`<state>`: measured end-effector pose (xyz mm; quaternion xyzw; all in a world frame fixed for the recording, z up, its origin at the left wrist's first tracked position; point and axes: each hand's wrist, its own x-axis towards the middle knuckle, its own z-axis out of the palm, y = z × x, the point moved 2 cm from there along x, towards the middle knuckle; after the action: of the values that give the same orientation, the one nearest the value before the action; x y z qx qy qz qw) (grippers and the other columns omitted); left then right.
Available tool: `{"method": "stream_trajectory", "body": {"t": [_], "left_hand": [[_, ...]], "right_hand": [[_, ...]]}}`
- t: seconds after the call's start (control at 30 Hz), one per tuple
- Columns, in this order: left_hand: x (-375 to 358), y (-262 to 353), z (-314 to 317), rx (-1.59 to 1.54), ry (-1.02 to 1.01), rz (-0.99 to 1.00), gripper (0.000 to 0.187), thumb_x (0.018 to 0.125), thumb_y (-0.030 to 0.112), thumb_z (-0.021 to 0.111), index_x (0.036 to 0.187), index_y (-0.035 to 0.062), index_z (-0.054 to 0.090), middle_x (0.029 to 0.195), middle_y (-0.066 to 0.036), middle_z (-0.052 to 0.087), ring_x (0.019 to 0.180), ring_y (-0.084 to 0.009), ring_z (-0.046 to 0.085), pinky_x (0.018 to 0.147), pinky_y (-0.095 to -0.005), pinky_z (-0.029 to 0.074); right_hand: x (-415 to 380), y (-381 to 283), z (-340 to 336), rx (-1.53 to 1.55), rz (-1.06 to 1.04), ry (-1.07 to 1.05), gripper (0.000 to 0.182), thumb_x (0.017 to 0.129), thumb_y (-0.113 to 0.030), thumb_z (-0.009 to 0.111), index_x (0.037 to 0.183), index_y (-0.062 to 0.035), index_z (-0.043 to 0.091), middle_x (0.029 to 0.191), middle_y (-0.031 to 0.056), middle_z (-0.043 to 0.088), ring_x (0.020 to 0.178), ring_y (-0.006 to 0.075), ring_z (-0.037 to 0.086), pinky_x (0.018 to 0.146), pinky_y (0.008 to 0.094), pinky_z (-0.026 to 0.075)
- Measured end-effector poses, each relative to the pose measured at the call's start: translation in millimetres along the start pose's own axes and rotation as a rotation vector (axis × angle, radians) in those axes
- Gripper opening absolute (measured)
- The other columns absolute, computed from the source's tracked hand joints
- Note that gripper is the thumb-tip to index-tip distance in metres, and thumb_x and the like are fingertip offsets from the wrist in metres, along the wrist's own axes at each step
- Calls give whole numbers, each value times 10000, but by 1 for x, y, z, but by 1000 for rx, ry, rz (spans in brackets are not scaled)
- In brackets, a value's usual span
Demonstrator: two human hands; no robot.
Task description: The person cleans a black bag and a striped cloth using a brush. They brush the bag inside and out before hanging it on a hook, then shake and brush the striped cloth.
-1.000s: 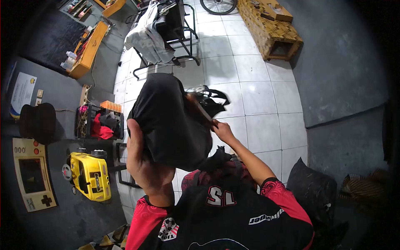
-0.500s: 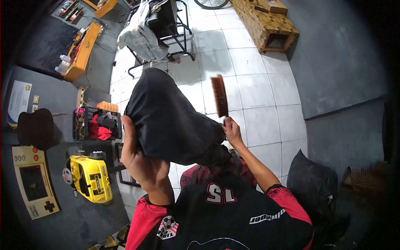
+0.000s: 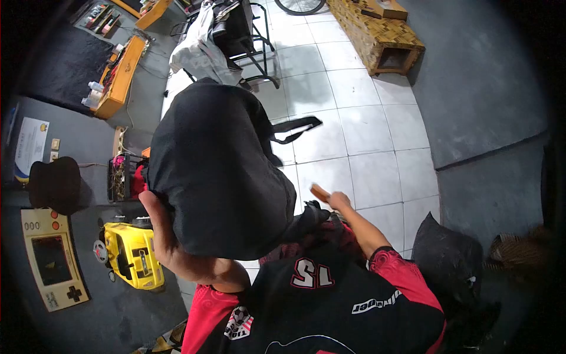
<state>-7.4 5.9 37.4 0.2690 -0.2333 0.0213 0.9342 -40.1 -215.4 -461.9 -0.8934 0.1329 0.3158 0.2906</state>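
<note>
A black fabric bag (image 3: 221,171) with a loose strap (image 3: 298,125) fills the middle of the view, held up in front of my chest. My left hand (image 3: 177,248) grips it from below and the left; the thumb shows along its edge and the other fingers are hidden behind the cloth. Lower right of the bag, my right hand (image 3: 339,202) is closed around a wooden-backed brush (image 3: 320,192). Its bristles are not visible from here, and the brush is apart from the bag's main body.
A metal-framed chair draped with pale cloth (image 3: 203,50) stands ahead. To the left are a yellow toy car (image 3: 132,253), a dark crate (image 3: 119,180) and a wooden shelf (image 3: 121,76). A woven-pattern bench (image 3: 377,38) lies ahead right; a black bag-like bundle (image 3: 445,259) is on the right.
The black bag has turned and come closer, moving left, and its strap now swings out to the right. My right hand has lowered, tipping the brush from upright to slanted.
</note>
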Motion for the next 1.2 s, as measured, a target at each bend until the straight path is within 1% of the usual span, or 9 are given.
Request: {"method": "stream_trajectory", "body": {"t": [0.13, 0.23, 0.3, 0.37, 0.53, 0.7, 0.9, 1.1, 1.2], "left_hand": [[7, -4, -12, 46, 66, 21, 413, 946, 92, 344, 1304, -106, 296, 1273, -340, 367, 1112, -326, 510, 889, -379, 484], [14, -17, -14, 11, 179, -132, 422, 956, 214, 383, 1255, -84, 402, 1253, -255, 454, 1095, -282, 538, 933, -405, 455], [12, -26, -18, 60, 338, -206, 425, 961, 256, 372, 1231, -63, 448, 1249, -209, 485, 1092, -266, 544, 957, -428, 427], [10, -34, -22, 157, 374, -280, 431, 963, 297, 360, 1210, -34, 484, 1223, -171, 524, 1099, -265, 539, 979, -438, 386], [11, -45, -11, 146, 347, -323, 436, 963, 311, 348, 1213, -17, 490, 1229, -157, 524, 1104, -273, 535, 986, -448, 375], [17, -20, 5, -141, 144, -258, 509, 966, 349, 310, 1300, -31, 367, 1291, -211, 440, 1145, -305, 498, 989, -469, 384], [19, -5, -9, -54, 81, -97, 521, 969, 359, 289, 1309, -29, 357, 1302, -224, 422, 1159, -309, 485, 1003, -476, 364], [21, -19, -8, 24, 278, -158, 400, 965, 193, 358, 1235, -95, 425, 1228, -240, 489, 1045, -342, 559, 941, -418, 447], [3, -32, -18, 904, 323, 13, 404, 961, 208, 377, 1231, -86, 437, 1191, -217, 528, 1036, -296, 573, 932, -397, 448]], "right_hand": [[-24, 16, 0, -32, -26, 56, 500, 874, -434, 461, 831, 29, 646, 863, 227, 635, 813, 321, 634, 714, 395, 492], [-72, -42, -70, 565, -27, 22, 466, 922, -431, 402, 839, -2, 564, 698, 100, 583, 618, 172, 581, 550, 297, 451], [-103, -85, -99, 1227, -222, -59, 455, 917, -436, 447, 891, 6, 551, 570, -1, 441, 468, 146, 425, 468, 305, 371], [-145, -140, -149, 1193, -614, -73, 379, 950, -368, 399, 973, -6, 507, 603, -44, 415, 502, 109, 411, 478, 262, 351], [-148, -196, -169, 787, -1100, 60, 268, 928, -207, 391, 1049, 5, 500, 772, 160, 537, 676, 273, 526, 615, 365, 429], [-19, -114, -57, 234, -966, 270, 336, 898, -203, 442, 1170, -11, 494, 915, 173, 617, 828, 282, 616, 685, 353, 493], [-11, -18, -4, -164, -285, -117, 325, 893, -240, 386, 1043, -62, 614, 834, 269, 608, 824, 392, 602, 701, 434, 477], [-83, -101, -115, 801, -575, -74, 482, 946, -427, 383, 908, 11, 581, 590, 13, 452, 590, 124, 430, 570, 270, 393], [-141, -164, -176, 1019, -923, -236, 400, 928, -392, 454, 1012, -11, 546, 666, -33, 446, 637, 96, 435, 594, 252, 395]]}}
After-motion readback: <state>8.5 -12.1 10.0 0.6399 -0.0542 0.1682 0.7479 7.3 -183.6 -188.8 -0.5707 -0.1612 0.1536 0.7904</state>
